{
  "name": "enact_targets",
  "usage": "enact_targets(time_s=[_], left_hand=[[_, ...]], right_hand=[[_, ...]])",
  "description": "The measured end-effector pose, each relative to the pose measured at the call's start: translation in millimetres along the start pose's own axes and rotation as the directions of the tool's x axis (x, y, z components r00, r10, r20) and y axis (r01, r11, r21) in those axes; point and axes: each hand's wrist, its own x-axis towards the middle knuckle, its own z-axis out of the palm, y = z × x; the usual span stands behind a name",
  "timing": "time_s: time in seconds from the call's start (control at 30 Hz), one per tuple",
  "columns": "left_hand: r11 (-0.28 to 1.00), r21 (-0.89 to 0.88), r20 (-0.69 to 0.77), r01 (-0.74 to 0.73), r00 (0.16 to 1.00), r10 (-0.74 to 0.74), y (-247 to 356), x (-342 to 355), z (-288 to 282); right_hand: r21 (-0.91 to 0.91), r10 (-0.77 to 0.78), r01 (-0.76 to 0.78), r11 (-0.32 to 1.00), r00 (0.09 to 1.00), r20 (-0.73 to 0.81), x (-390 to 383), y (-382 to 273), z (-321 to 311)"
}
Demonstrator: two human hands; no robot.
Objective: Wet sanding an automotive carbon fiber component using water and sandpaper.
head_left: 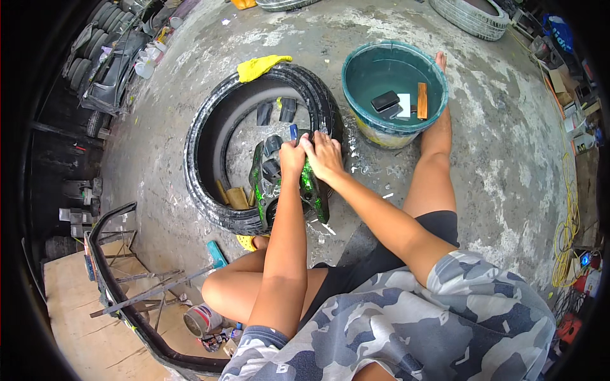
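A glossy black and green vehicle panel (311,190) leans across the near right rim of a tire (197,159) lying flat on the floor. My left hand (292,159) is closed at the panel's upper part. My right hand (325,156) is right beside it, its fingers bent over the panel's upper right edge. A small blue piece (293,131) sticks up just beyond my left hand; I cannot make out what it belongs to. Inside the tire lie dark pads (288,110) and tan blocks (238,198). A yellow cloth (264,66) drapes over the tire's far rim.
A green bucket (349,95) of water stands to the right, with dark, white and orange-brown pieces in it. At lower left are a teal-handled tool (216,254), a black bent frame (143,340) and a small can (202,319). A yellow cord (565,235) lies far right.
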Motion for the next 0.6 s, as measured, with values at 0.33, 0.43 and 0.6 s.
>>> enact_targets(time_s=[0.33,0.43,0.6], left_hand=[[0.999,0.04,-0.033,-0.035,0.999,0.037,0,-2,1],[0.998,0.054,-0.022,-0.041,0.999,0.042,-21,15,4],[0.993,0.097,-0.098,-0.061,0.993,0.07,-16,-5,-2]], right_hand=[[0.082,-0.051,0.05,0.995,0.999,0.009,2,3,-4],[0.06,-0.083,0.084,0.995,0.996,-0.029,-11,6,15],[0.064,-0.167,0.161,0.985,0.981,0.096,-90,4,8]])
